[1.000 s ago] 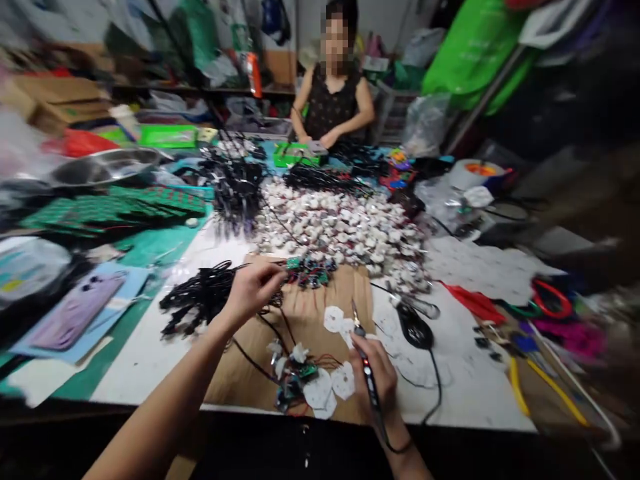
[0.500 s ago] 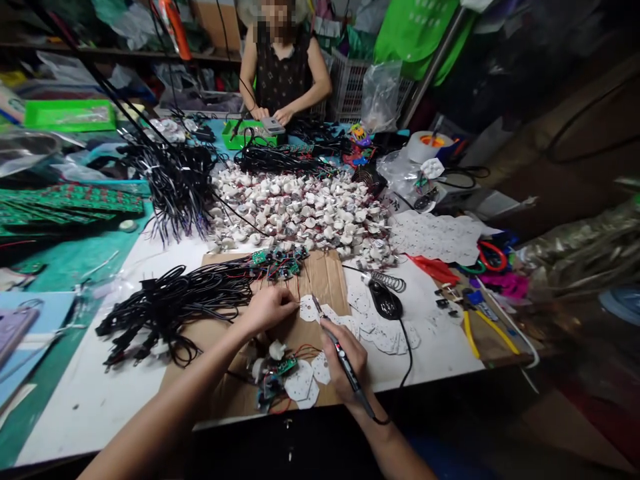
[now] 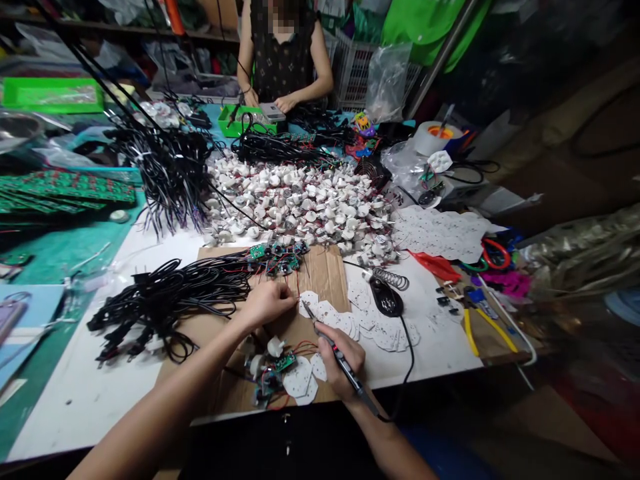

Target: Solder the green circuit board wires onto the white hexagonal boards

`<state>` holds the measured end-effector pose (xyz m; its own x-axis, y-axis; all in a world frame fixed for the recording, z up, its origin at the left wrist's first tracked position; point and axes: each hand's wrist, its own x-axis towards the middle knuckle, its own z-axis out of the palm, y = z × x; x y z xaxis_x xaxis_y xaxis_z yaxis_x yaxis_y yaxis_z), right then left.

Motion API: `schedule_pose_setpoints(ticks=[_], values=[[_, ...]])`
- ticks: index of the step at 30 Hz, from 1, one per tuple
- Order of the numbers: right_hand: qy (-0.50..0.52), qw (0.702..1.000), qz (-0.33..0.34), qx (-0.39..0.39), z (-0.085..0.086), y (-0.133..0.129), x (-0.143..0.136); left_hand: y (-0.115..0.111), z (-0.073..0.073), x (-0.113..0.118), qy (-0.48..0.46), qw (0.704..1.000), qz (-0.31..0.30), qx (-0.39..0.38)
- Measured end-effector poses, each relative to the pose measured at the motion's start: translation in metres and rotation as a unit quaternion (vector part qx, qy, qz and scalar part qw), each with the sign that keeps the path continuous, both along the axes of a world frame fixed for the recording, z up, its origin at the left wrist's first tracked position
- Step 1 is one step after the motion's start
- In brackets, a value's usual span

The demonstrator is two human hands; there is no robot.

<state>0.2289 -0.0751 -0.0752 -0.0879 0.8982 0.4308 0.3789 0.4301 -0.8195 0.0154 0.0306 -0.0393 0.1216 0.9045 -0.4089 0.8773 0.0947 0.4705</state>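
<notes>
On the brown cardboard sheet [image 3: 320,280] at the near desk [image 3: 90,393] edge, right hand [image 3: 339,360] grip clenched round a dark soldering iron [image 3: 336,353]; long axis runs diagonal, tip pointing up-left toward a white hexagonal board [image 3: 309,303], cord end down-right past the wrist. Left hand [image 3: 267,303] just left of that tip, fingers pinched shut on thin wire, wire itself too fine to make out. Tip-to-board contact cannot be told. Black cable bundle [image 3: 165,300] left of the hands, small green circuit boards [image 3: 280,257] above them, heap of white round parts [image 3: 305,207] beyond. Finished pieces near the wrist [image 3: 280,373] tangled, details blurred. Across the desk another person's hands [image 3: 277,103] at a green tray [image 3: 235,130]. Yellow-handled pliers [image 3: 483,327] far right. Versus half a second back: left hand and iron tip sit slightly higher and closer together, same grasp; view shifted a little.
</notes>
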Motion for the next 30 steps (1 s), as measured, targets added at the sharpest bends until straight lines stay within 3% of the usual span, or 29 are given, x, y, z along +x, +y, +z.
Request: schedule_pose_setpoints(ticks=[17, 30], values=[[-0.059, 0.996, 0.029, 0.06, 0.005, 0.0053, -0.0025, 0.0002, -0.0009, 0.001, 0.003, 1.0, 0.009, -0.009], [0.031, 0.998, -0.029, -0.039, -0.0043, 0.0005, 0.0014, -0.0012, 0.0037, 0.0002, 0.019, 1.0, -0.004, -0.004]])
